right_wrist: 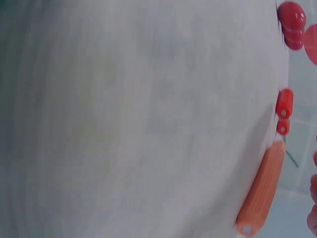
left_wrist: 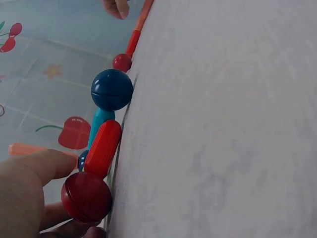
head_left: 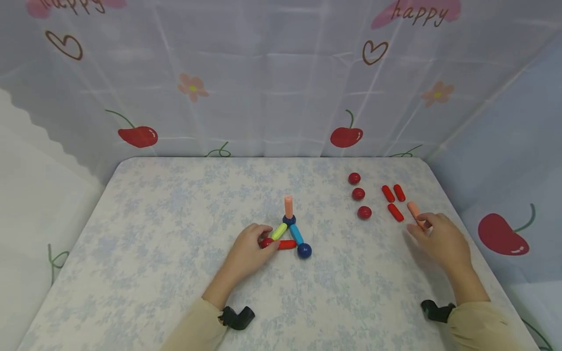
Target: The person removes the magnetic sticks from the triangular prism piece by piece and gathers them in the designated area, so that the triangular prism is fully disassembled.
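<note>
A triangle of magnetic-looking rods and balls lies on the table, with a yellow-green rod (head_left: 278, 231), a light blue rod (head_left: 296, 235) and a red rod (left_wrist: 103, 148) as sides. Its corners are a red ball (left_wrist: 86, 197), a blue ball (head_left: 304, 250) and a dark blue ball (head_left: 289, 220). From the dark blue ball a peach rod (head_left: 288, 206) stands upright. My left hand (head_left: 251, 247) holds the red ball between thumb and fingers. Over a longer peach rod (right_wrist: 261, 191) lying at the right, my right hand (head_left: 442, 242) hovers, fingers bent and apart from it.
Three red balls (head_left: 358, 194) form a column on the right half of the table. Three short red rods (head_left: 395, 212) lie between them and my right hand. A printed curtain (head_left: 263, 97) hangs behind the table's far edge.
</note>
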`<control>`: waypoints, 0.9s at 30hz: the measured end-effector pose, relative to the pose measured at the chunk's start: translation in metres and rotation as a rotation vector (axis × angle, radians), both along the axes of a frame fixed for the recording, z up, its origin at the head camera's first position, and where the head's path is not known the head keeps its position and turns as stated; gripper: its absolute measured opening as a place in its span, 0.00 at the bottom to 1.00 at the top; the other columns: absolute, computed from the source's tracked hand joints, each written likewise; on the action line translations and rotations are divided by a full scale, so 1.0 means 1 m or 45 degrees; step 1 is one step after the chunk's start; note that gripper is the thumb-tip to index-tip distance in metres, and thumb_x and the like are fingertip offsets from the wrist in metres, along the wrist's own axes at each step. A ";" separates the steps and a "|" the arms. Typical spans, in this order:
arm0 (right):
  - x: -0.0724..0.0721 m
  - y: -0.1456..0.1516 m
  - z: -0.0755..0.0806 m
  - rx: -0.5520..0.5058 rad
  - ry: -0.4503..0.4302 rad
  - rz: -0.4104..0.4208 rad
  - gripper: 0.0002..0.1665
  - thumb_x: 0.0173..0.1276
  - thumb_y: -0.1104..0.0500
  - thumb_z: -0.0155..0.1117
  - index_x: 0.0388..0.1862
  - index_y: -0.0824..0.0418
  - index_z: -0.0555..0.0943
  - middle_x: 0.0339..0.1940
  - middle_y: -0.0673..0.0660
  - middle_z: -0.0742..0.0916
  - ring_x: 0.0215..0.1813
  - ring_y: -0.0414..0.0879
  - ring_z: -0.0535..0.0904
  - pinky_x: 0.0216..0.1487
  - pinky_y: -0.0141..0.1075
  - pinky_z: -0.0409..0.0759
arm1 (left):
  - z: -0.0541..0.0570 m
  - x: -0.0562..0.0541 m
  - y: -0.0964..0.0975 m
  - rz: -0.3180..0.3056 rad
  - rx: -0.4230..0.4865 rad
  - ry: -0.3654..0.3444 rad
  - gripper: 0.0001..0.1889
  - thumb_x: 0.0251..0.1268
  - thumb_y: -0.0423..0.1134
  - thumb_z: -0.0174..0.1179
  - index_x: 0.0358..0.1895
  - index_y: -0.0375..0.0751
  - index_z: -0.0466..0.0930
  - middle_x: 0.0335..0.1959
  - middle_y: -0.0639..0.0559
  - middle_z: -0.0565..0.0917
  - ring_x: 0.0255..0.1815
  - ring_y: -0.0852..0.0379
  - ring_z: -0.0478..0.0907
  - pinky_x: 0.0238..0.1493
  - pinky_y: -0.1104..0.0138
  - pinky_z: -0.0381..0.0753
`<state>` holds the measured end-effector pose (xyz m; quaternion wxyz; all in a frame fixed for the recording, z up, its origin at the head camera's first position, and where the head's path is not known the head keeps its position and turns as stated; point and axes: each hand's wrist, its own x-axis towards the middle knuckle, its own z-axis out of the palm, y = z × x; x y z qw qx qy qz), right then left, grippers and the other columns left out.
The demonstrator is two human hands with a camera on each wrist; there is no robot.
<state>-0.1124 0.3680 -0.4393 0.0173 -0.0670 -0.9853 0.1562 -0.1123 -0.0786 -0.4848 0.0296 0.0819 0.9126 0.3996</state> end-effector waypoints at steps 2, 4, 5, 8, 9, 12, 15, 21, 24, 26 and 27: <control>-0.004 -0.010 0.001 -0.021 0.031 0.014 0.31 0.69 0.44 0.64 0.59 0.66 0.77 0.49 0.67 0.79 0.44 0.60 0.77 0.34 0.50 0.75 | 0.000 -0.002 0.004 0.033 0.011 0.009 0.20 0.63 0.50 0.66 0.54 0.43 0.83 0.41 0.55 0.81 0.39 0.59 0.75 0.41 0.65 0.78; -0.008 -0.020 0.001 -0.034 0.051 0.026 0.30 0.69 0.44 0.64 0.58 0.65 0.77 0.51 0.67 0.79 0.46 0.62 0.78 0.36 0.54 0.77 | 0.001 -0.004 0.009 0.062 0.014 0.023 0.19 0.63 0.49 0.66 0.53 0.43 0.83 0.40 0.54 0.82 0.39 0.59 0.75 0.42 0.65 0.78; -0.010 -0.026 0.002 -0.046 0.054 0.036 0.29 0.69 0.45 0.64 0.59 0.65 0.77 0.54 0.68 0.79 0.49 0.63 0.77 0.39 0.56 0.77 | 0.001 -0.005 0.011 0.074 0.020 0.025 0.19 0.63 0.49 0.66 0.52 0.43 0.84 0.40 0.54 0.82 0.39 0.59 0.76 0.42 0.64 0.79; -0.017 -0.044 0.002 -0.088 0.064 0.088 0.28 0.69 0.46 0.65 0.59 0.64 0.78 0.54 0.67 0.80 0.53 0.63 0.76 0.43 0.58 0.78 | 0.002 -0.007 0.016 0.099 0.030 0.018 0.18 0.63 0.47 0.67 0.51 0.42 0.84 0.39 0.53 0.82 0.38 0.58 0.76 0.42 0.64 0.79; -0.019 -0.051 0.002 -0.099 0.067 0.108 0.28 0.69 0.46 0.65 0.59 0.63 0.78 0.54 0.66 0.80 0.53 0.62 0.75 0.44 0.57 0.78 | 0.002 -0.008 0.017 0.106 0.025 0.013 0.18 0.63 0.47 0.67 0.51 0.41 0.84 0.38 0.53 0.82 0.38 0.58 0.76 0.42 0.64 0.79; -0.026 -0.071 0.002 -0.133 0.087 0.176 0.25 0.69 0.46 0.66 0.57 0.61 0.79 0.48 0.62 0.81 0.46 0.56 0.74 0.39 0.48 0.78 | 0.003 -0.009 0.021 0.120 0.027 -0.009 0.17 0.63 0.46 0.67 0.51 0.41 0.84 0.39 0.53 0.82 0.39 0.58 0.77 0.43 0.64 0.80; -0.033 -0.092 0.000 -0.168 0.115 0.240 0.23 0.68 0.47 0.67 0.55 0.59 0.80 0.42 0.57 0.81 0.40 0.51 0.74 0.35 0.39 0.75 | 0.002 -0.011 0.022 0.129 0.030 -0.019 0.15 0.63 0.45 0.67 0.49 0.41 0.85 0.38 0.52 0.82 0.38 0.58 0.78 0.41 0.64 0.80; -0.045 -0.142 0.002 -0.297 0.076 0.381 0.25 0.67 0.47 0.69 0.57 0.58 0.80 0.40 0.55 0.81 0.37 0.48 0.73 0.33 0.36 0.74 | -0.002 -0.012 0.025 0.164 0.041 -0.011 0.12 0.62 0.44 0.67 0.44 0.42 0.85 0.33 0.53 0.81 0.33 0.58 0.74 0.35 0.66 0.75; -0.049 -0.168 0.006 -0.327 0.055 0.447 0.26 0.66 0.46 0.69 0.59 0.56 0.80 0.40 0.54 0.81 0.35 0.47 0.73 0.30 0.36 0.74 | -0.004 -0.012 0.026 0.176 0.056 -0.001 0.12 0.62 0.44 0.67 0.43 0.42 0.86 0.32 0.54 0.81 0.32 0.59 0.74 0.34 0.67 0.75; -0.051 -0.184 0.008 -0.342 0.056 0.492 0.27 0.66 0.45 0.69 0.60 0.55 0.80 0.40 0.53 0.81 0.34 0.46 0.73 0.30 0.36 0.75 | -0.005 -0.011 0.026 0.178 0.072 0.012 0.12 0.62 0.45 0.67 0.44 0.42 0.86 0.32 0.54 0.81 0.32 0.59 0.74 0.34 0.67 0.74; -0.052 -0.193 0.009 -0.353 0.057 0.514 0.27 0.66 0.44 0.69 0.60 0.54 0.80 0.39 0.52 0.81 0.34 0.46 0.73 0.29 0.36 0.75 | -0.006 -0.011 0.026 0.177 0.080 0.020 0.13 0.62 0.45 0.66 0.44 0.42 0.86 0.32 0.54 0.81 0.32 0.59 0.74 0.34 0.67 0.75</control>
